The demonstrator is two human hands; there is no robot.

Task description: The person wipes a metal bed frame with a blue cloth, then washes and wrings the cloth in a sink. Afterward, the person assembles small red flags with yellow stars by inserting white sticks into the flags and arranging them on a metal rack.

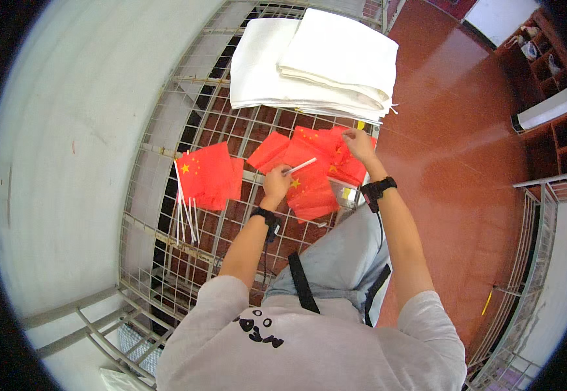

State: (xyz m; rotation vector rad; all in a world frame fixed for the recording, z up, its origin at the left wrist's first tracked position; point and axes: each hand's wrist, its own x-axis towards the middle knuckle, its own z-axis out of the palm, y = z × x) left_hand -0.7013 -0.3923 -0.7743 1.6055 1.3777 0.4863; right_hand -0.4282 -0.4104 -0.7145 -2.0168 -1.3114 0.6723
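My left hand is closed round a white stick that points up to the right, over a red paper flag with yellow stars. To its right, my right hand has its fingers pinched at the edge of a heap of similar red flags; its fingertips partly cover what they grip. Apart on the left lies a small stack of red flags, their white sticks sticking out toward me. Both wrists wear black bands with cables.
Everything rests on a metal wire-mesh bed frame. Folded white cloth is piled at its far end. A pale wall runs along the left. Reddish floor, wooden cubby shelves and a metal railing are to the right.
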